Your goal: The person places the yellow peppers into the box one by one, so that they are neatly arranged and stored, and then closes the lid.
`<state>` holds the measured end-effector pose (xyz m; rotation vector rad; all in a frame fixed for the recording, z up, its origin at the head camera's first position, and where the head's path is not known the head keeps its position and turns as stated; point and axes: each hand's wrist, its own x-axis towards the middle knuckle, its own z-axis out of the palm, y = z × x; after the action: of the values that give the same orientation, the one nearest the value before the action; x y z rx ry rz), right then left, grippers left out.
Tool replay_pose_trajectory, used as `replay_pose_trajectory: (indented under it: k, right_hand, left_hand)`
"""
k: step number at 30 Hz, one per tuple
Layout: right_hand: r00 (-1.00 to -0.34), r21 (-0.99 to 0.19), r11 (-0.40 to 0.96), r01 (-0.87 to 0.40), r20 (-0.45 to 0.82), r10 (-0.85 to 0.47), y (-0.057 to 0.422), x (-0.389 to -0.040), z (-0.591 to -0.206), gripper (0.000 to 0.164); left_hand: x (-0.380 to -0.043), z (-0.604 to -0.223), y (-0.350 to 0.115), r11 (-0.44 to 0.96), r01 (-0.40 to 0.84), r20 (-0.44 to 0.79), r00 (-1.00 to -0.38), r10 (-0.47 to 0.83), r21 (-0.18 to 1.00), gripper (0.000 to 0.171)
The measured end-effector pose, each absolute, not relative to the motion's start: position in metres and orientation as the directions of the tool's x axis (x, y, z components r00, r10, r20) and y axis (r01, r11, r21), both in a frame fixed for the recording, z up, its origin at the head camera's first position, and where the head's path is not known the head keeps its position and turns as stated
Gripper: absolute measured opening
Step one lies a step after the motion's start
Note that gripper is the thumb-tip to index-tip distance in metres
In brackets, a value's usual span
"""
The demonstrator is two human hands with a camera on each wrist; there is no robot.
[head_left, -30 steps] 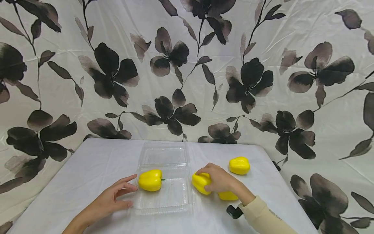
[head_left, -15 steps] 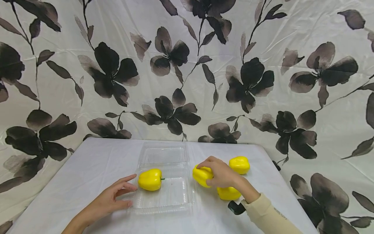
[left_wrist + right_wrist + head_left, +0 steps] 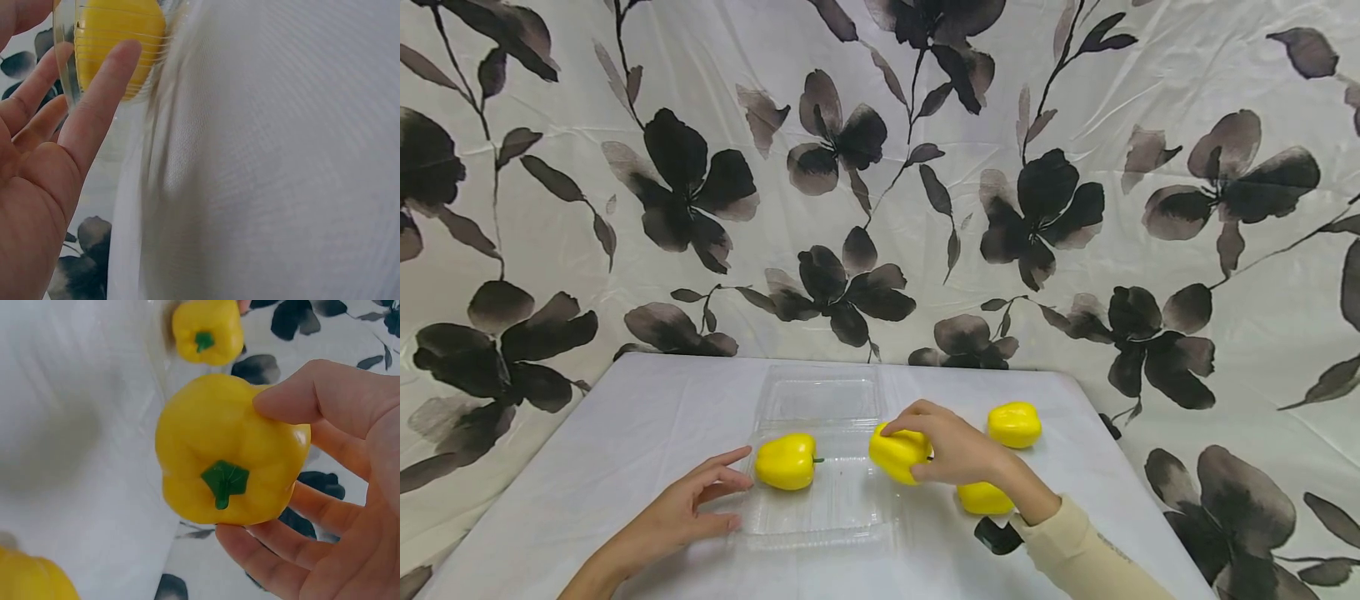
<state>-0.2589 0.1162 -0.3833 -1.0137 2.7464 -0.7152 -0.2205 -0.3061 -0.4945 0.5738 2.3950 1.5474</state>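
Note:
A yellow bell pepper [image 3: 895, 454] is gripped between the thumb and fingers of my right hand [image 3: 958, 450], held above the right edge of a clear plastic clamshell container [image 3: 850, 521]. Its green stem faces the camera in the right wrist view, where the pepper [image 3: 212, 437] looks lifted off the table. A second yellow bell pepper [image 3: 786, 462] lies on its side in the container's left part, stem pointing right. My left hand [image 3: 681, 512] rests at the container's left side with fingers loosely extended; in the left wrist view a fingertip is at the ribbed clear wall [image 3: 147, 59].
Two more yellow peppers sit on the white-covered table [image 3: 647, 417] at the right: one farther back [image 3: 1014, 425], one [image 3: 985, 498] partly hidden by my right forearm. The container's lid [image 3: 820, 396] lies open toward the back. A floral cloth [image 3: 850, 167] hangs behind the table.
My right hand has lifted the pepper off the table and carried it left, over the container's right edge. The left hand and the other peppers have stayed in place.

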Motion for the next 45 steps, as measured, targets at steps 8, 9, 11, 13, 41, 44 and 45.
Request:
replay_pose_trajectory:
  k: [8, 9, 11, 13, 41, 44, 45]
  right_hand:
    - [-0.731, -0.501, 0.618, -0.606, 0.044, -0.681, 0.094, -0.257, -0.384, 0.056]
    - [-0.726, -0.501, 0.615, -0.609, 0.042, -0.686, 0.091, -0.257, -0.385, 0.056]
    - [-0.718, -0.502, 0.609, -0.614, 0.036, -0.695, 0.086, -0.256, -0.385, 0.055]
    - [-0.709, -0.502, 0.602, -0.62, 0.031, -0.704, 0.08, -0.256, -0.385, 0.055]
    - [-0.54, -0.479, 0.462, -0.747, 0.031, -0.841, 0.034, -0.255, -0.4, 0.055]
    - [-0.54, -0.487, 0.462, -0.741, 0.022, -0.842, 0.03, -0.255, -0.401, 0.055]
    - [-0.54, -0.488, 0.464, -0.74, 0.02, -0.841, 0.029, -0.254, -0.401, 0.056]
  left_hand:
    - [-0.22, -0.494, -0.305, 0.371, 0.199, 0.018, -0.898, 0.439, 0.907, 0.041]
    - [-0.22, -0.494, -0.305, 0.371, 0.202, 0.019, -0.897, 0.441, 0.906, 0.041]
    - [-0.22, -0.494, -0.305, 0.369, 0.206, 0.024, -0.896, 0.442, 0.907, 0.041]
    - [-0.22, -0.495, -0.306, 0.364, 0.21, 0.028, -0.894, 0.446, 0.908, 0.041]
    - [-0.22, -0.495, -0.305, 0.345, 0.194, 0.024, -0.897, 0.441, 0.919, 0.041]
    - [-0.22, -0.495, -0.305, 0.348, 0.194, 0.021, -0.897, 0.442, 0.917, 0.041]
    - [-0.221, -0.495, -0.305, 0.35, 0.193, 0.02, -0.897, 0.442, 0.917, 0.041]
